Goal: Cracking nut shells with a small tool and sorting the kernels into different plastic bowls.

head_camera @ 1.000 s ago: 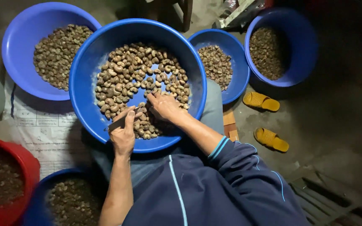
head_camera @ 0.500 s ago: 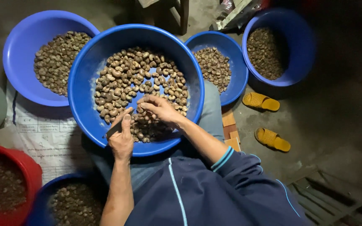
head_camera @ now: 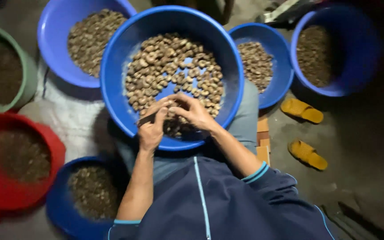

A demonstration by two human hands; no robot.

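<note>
At the far left a green tub (head_camera: 5, 95) and a red tub (head_camera: 45, 138) are sitting on the floor. At centre frame the left hand (head_camera: 151, 129) is gripping a small dark blade (head_camera: 147, 118), while the right hand (head_camera: 195, 113) is pinching a nut (head_camera: 173, 106) against it, both hovering over the big blue basin (head_camera: 116, 102) of nuts resting on the lap. At right, yellow sandals (head_camera: 302, 110) are lying.
</note>
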